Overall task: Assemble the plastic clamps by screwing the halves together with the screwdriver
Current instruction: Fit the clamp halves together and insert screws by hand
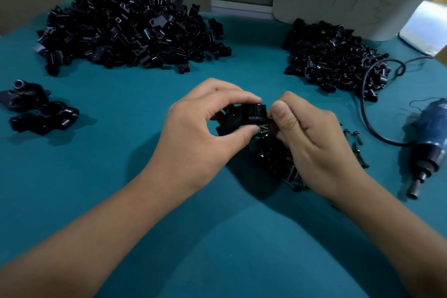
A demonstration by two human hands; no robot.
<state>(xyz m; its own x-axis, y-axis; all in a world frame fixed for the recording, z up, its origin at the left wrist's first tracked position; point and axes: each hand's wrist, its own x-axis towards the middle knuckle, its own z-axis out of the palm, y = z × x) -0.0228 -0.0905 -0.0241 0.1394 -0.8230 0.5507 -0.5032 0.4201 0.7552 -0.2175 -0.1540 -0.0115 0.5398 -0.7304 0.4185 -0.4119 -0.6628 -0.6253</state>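
The left hand (pixel 205 123) grips the clamp (pixel 244 117) between thumb and curled fingers (pixel 246 99), above the bench (pixel 121 176) at centre. The right hand (pixel 312 143) pinches at the clamp's right face, apparently seating a screw; the screw itself is too small to confirm.

Handling, as judged: the clamp is rigid moulded black plastic, light, smooth and slightly glossy, with blocky faces and a round bore. Hold it by the flat outer faces so both halves stay aligned. The loose screws (pixel 278 157) are small, dark metal and prone to rolling.

A corded blue screwdriver (pixel 428 143) lies on the teal cloth at right. Two piles of black halves (pixel 125 29) (pixel 336 55) sit at the rear; assembled clamps (pixel 36 106) lie at left.
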